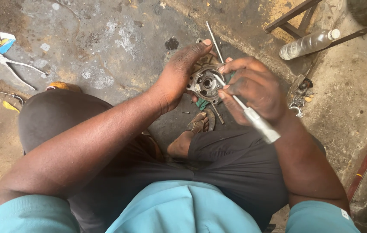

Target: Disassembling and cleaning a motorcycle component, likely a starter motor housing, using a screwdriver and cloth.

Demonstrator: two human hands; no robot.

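Left hand (175, 77) gripping round metal part (205, 83); right hand (252, 88) pressing tool (252, 116) against part; bottle (308, 44) right of part.

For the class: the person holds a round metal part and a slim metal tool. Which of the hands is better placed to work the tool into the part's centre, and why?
Probably the right hand: it grips the metal tool, whose tip already lies at the face of the round metal part. The left hand is occupied cupping that part.
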